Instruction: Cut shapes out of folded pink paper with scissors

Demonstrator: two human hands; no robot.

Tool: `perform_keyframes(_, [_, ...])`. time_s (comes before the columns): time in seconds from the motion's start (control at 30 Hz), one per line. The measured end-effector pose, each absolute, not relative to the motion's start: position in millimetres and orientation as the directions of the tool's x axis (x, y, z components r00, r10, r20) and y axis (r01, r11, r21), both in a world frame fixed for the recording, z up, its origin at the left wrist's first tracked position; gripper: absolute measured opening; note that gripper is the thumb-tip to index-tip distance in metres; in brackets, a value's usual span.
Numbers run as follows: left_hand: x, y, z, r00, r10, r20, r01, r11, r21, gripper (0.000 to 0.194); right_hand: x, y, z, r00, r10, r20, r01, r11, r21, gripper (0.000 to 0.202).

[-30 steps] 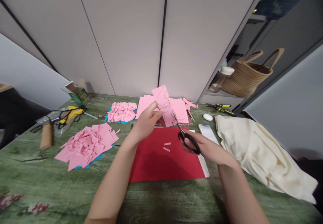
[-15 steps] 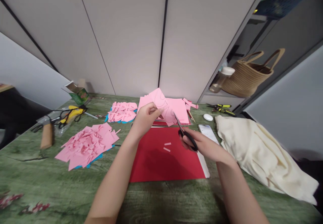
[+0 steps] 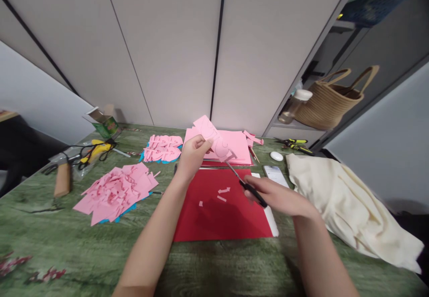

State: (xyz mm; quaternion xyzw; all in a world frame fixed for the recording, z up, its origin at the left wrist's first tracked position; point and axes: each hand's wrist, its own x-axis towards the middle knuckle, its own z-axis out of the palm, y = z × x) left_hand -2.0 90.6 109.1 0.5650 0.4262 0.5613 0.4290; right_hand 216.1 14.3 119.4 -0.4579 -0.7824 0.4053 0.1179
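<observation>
My left hand [image 3: 192, 156] pinches a piece of pink paper [image 3: 208, 129] with curved outlines drawn on it, held up above the red sheet. In my right hand [image 3: 268, 192] are black-handled scissors [image 3: 250, 190], their blades pointing up and left to the paper's lower edge. The blades look closed or nearly so. A strip hangs at that edge, close to the tips. Beneath both hands lies the red sheet [image 3: 224, 219], with several small pink scraps [image 3: 221, 198] on it. Behind the held paper rests a stack of pink sheets [image 3: 239, 143].
At left are a pile of pink paper scraps [image 3: 117, 190] and pink cut-out shapes [image 3: 163, 148]. A utility knife [image 3: 95, 150] and a green box [image 3: 107, 126] stand farther left. A phone [image 3: 275, 175], white mouse [image 3: 276, 156], pliers [image 3: 296, 145] and cream cloth [image 3: 345, 207] lie at right.
The scissors have shifted down and turned, their blades now at the paper's lower edge. The pink paper has tilted and moved slightly left. More small scraps lie on the red sheet.
</observation>
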Motion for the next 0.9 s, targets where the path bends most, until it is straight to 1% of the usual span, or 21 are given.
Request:
perform_keyframes(0.2, [1.2,86.7,112.6,-0.037,0.959,0.282,0.004,-0.282,0.96,0.019,210.4,10.8,119.0,-0.577,0.798,-0.177,0.586,0.253,-0.77,0.027])
perform_keyframes(0.3, [3.2,84.4,113.7,-0.031,0.957,0.287,0.007,-0.287,0.958,0.018,207.5,10.1,119.3,-0.569,0.8,-0.19,0.567,0.215,-0.796,0.029])
perform_keyframes(0.4, [5.6,82.5,113.5,-0.015,0.957,0.288,0.007,-0.288,0.957,0.022,205.2,10.0,119.4,-0.561,0.805,-0.194,0.541,0.179,-0.822,0.03])
perform_keyframes(0.53, [8.3,81.3,111.8,0.01,0.959,0.283,-0.043,-0.283,0.958,0.023,204.6,10.1,118.5,-0.559,0.807,-0.191,0.521,0.162,-0.838,0.031])
perform_keyframes(0.8, [10.4,80.8,110.8,0.043,0.961,0.273,-0.113,-0.267,0.957,0.021,205.6,9.6,117.6,-0.56,0.808,-0.184,0.534,0.182,-0.826,0.032])
perform_keyframes(0.9, [10.7,80.0,111.6,0.069,0.964,0.256,-0.165,-0.242,0.956,0.018,205.0,9.5,117.8,-0.556,0.811,-0.18,0.524,0.174,-0.834,0.031])
